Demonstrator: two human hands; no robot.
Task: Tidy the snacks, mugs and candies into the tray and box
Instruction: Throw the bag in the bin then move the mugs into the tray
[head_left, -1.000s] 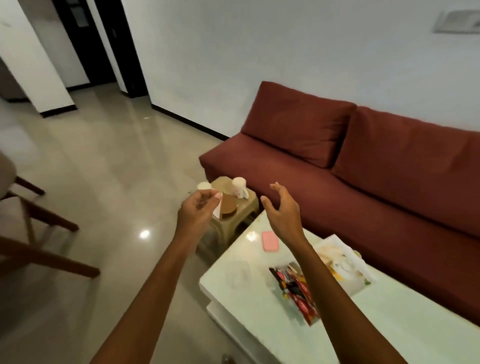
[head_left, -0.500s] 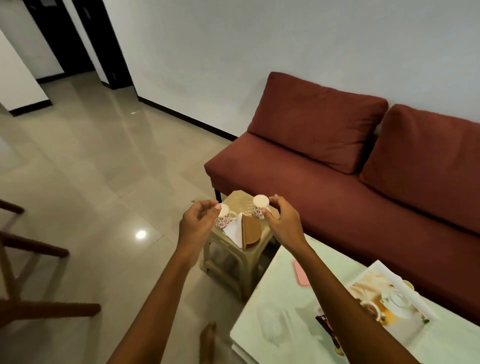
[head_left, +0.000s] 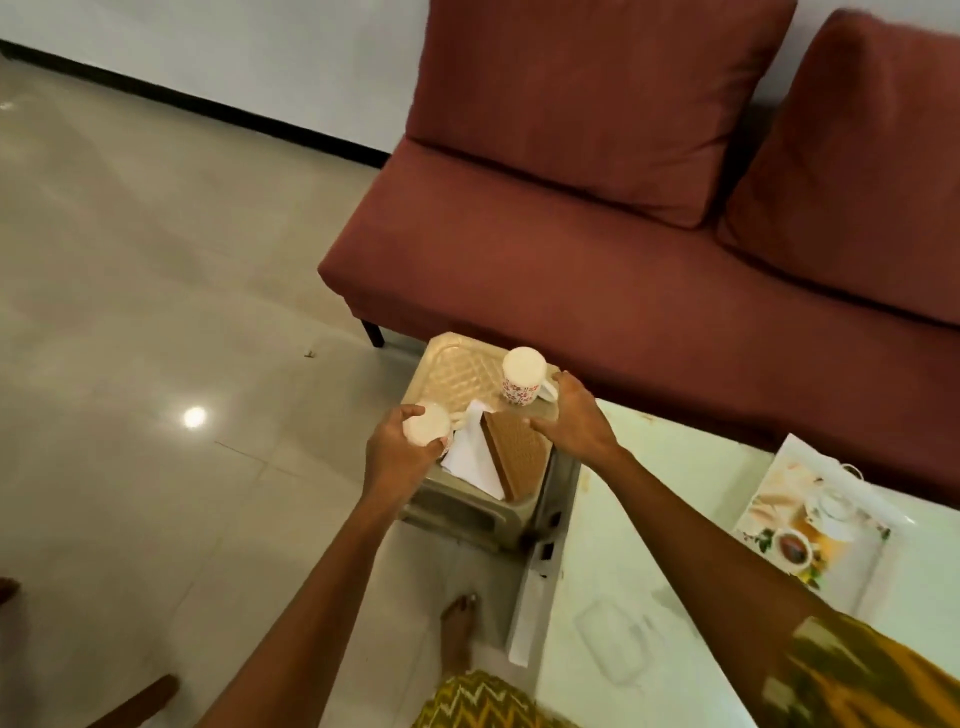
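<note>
Two white mugs with a red flower pattern are on a small beige stool (head_left: 460, 366). My left hand (head_left: 395, 457) is closed around the nearer mug (head_left: 427, 430) at the stool's front left corner. The far mug (head_left: 522, 375) stands upright at the stool's back right. My right hand (head_left: 574, 418) is beside it, fingers spread and reaching its handle, thumb over a brown napkin holder (head_left: 519, 452). The picture-printed tray (head_left: 878, 561) lies on the white table (head_left: 675, 551) at the right. A clear box (head_left: 618, 644) is faintly visible on the table.
White napkins (head_left: 475, 460) stick out of the holder between the mugs. A maroon sofa (head_left: 597, 249) runs behind the stool and table. My bare foot (head_left: 457, 629) is on the tiled floor by the table's corner. A wooden chair leg (head_left: 140, 699) shows at the bottom left.
I have stepped closer and my view has tilted down over the stool. My left hand has closed on the near mug. My right hand has come down beside the far mug.
</note>
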